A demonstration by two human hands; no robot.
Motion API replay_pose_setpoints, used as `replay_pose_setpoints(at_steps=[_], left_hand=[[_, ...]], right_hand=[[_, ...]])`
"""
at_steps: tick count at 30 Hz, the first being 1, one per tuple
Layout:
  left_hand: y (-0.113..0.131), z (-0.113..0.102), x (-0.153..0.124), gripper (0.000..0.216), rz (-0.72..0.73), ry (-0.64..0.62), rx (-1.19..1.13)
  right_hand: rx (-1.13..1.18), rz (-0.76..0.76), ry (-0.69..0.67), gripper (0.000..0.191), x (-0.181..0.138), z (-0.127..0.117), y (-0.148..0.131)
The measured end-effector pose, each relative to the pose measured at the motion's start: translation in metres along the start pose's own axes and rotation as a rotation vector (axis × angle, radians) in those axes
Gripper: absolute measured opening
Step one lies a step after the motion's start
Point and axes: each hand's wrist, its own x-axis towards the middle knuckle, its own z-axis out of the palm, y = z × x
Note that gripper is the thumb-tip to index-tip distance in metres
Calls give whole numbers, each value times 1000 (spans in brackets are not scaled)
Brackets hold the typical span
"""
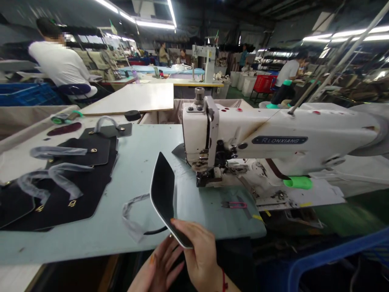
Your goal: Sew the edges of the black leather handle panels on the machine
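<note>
Both hands at the near edge of the table, black panel held up by the right

L to R: a stack of black leather panels [69,190] w/ grey straps and gold fittings lies on the far-left part of the pale table [133,162], well apart from the hands. Left hand [159,265] sits below the near edge, fingers loosely spread, holding nothing that shows, just beside the right. Right hand [199,253] grips the lower end of a black panel [163,188] w/ white rim, thumb on its face; panel is tilted up off the table, its top end towards the sewing machine [243,142]. A grey strap [132,215] lies under it. Pink snips [234,205] lie near the table's right edge, below the machine head. Green lever [298,182] further right
</note>
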Motion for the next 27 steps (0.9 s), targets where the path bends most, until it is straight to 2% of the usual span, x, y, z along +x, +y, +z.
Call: replay_pose_setpoints(at_steps=[1, 3, 4, 7, 9, 10, 13, 17, 23, 27], left_hand=[[-7, 14, 8, 59, -22, -41, -88], [-8, 39, 23, 52, -22, -28, -180], [-4, 47, 30, 45, 9, 28, -194], [14, 61, 41, 28, 165, 306, -119], [27, 63, 46, 28, 218, 411, -31], [34, 64, 48, 30, 219, 422, 15], [53, 67, 57, 46, 218, 365, 186], [75, 75, 78, 60, 243, 315, 368], [105, 88, 121, 56, 213, 201, 445], [116, 99, 144, 55, 203, 166, 502]], right_hand=[[23, 20, 21, 39, -6, 6, -1], [89, 194, 95, 34, -16, 18, -4], [137, 319, 126, 31, -20, 22, -5], [313, 651, 133, 33, -20, 21, -6], [372, 759, 96, 40, -12, 11, -2], [373, 795, 79, 44, -6, 5, 1], [328, 860, -18, 55, 11, -13, 14], [337, 863, -156, 55, 32, -22, 30], [358, 855, -90, 50, 60, -21, 51], [400, 883, -14, 51, 71, -20, 66]])
